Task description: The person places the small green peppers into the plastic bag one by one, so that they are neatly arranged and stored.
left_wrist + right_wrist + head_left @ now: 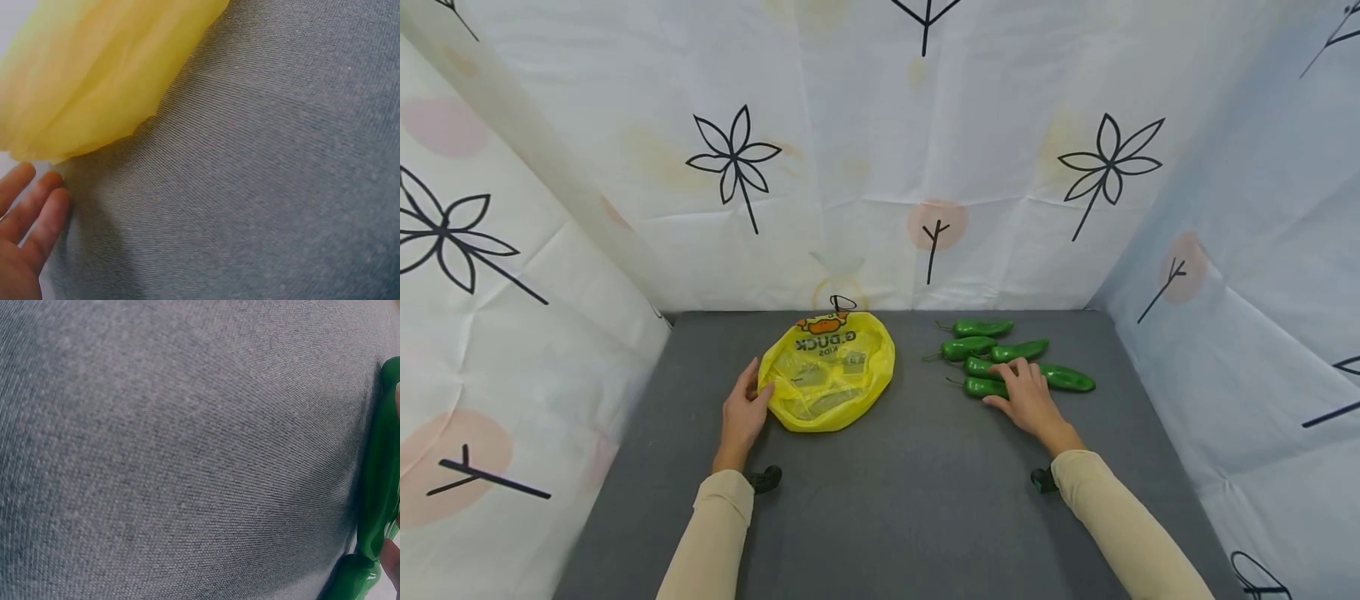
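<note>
A crumpled yellow plastic bag (pixel 827 367) with a cartoon print lies at the back left of the grey table. My left hand (pixel 747 412) is at its left edge, thumb by the rim, and the fingers (pixel 47 215) are loosely extended just beside the bag in the left wrist view. Several glossy green chili peppers (pixel 981 327) lie grouped at the back right. Over the front ones arches my right hand (pixel 1028 400), its bent fingers and thumb around the nearest pepper (pixel 981 387) and hiding part of it. Fingertips touch a pepper (pixel 378 469) in the right wrist view.
The grey table (pixel 880 517) ends at a white patterned curtain (pixel 850 167) behind it and on both sides. A dark wrist strap (pixel 765 479) shows at the left sleeve, another at the right.
</note>
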`<state>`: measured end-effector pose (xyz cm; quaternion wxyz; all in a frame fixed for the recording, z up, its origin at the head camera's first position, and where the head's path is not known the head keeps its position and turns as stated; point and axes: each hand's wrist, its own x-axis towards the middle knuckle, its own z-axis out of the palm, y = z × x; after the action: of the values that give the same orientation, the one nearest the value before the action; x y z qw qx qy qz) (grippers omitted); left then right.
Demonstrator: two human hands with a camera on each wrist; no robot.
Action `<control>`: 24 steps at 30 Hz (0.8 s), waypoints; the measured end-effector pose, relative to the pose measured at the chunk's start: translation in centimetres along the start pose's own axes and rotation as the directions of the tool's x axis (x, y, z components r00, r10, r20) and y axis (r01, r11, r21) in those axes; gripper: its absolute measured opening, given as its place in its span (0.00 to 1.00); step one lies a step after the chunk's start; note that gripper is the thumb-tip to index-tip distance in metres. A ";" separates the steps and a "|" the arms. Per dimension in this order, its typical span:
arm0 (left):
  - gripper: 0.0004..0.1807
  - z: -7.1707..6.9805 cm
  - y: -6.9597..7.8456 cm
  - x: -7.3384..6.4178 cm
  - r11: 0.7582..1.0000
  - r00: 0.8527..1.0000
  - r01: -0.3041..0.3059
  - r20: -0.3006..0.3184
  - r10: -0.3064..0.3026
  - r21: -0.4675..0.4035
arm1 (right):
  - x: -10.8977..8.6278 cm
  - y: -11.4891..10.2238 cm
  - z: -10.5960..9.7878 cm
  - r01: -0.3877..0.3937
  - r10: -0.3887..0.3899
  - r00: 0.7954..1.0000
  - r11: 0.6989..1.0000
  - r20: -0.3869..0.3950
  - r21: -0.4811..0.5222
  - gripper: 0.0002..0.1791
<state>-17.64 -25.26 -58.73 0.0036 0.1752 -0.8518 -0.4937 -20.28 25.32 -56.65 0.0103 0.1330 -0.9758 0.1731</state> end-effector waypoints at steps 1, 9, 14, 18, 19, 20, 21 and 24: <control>0.35 0.1 -0.1 0.0 1.000 1.000 0.001 -0.008 -0.001 -0.020 | 0.0 0.0 0.0 0.002 -0.002 1.000 1.000 -0.001 -0.003 0.30; 0.32 1.0 -1.2 0.4 0.987 0.996 0.019 -0.079 -0.032 -0.160 | 0.0 -0.2 -0.1 0.015 -0.015 1.000 1.000 -0.014 -0.022 0.25; 0.31 1.2 -2.0 0.3 0.972 0.994 0.028 -0.094 -0.051 -0.233 | -0.1 -0.4 -0.2 0.015 -0.014 0.999 0.998 0.029 -0.054 0.25; 0.30 1.0 -2.3 0.2 0.963 0.993 0.038 -0.100 -0.067 -0.267 | -0.1 -0.5 -0.2 0.022 -0.018 0.999 0.997 0.049 -0.074 0.25; 0.30 0.9 -2.3 0.2 0.962 0.993 0.039 -0.099 -0.068 -0.272 | -0.1 -0.5 -0.3 0.024 -0.021 0.999 0.997 0.049 -0.077 0.25; 0.31 0.9 -2.3 0.1 0.961 0.993 0.037 -0.096 -0.065 -0.273 | 0.0 -0.6 -0.3 0.028 -0.024 0.998 0.996 0.050 -0.079 0.25; 0.31 0.8 -2.3 0.1 0.960 0.993 0.038 -0.095 -0.067 -0.277 | -0.1 -0.6 -0.4 0.032 -0.028 0.998 0.996 0.050 -0.081 0.25; 0.32 0.8 -2.3 0.2 0.956 0.994 0.043 -0.087 -0.071 -0.289 | -0.1 -0.6 -0.5 0.037 -0.032 0.998 0.996 0.053 -0.083 0.25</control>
<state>-17.31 -25.65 -61.08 0.0557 0.2210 -0.7646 -0.6029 -20.00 24.96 -55.94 -0.0062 0.1537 -0.9797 0.1282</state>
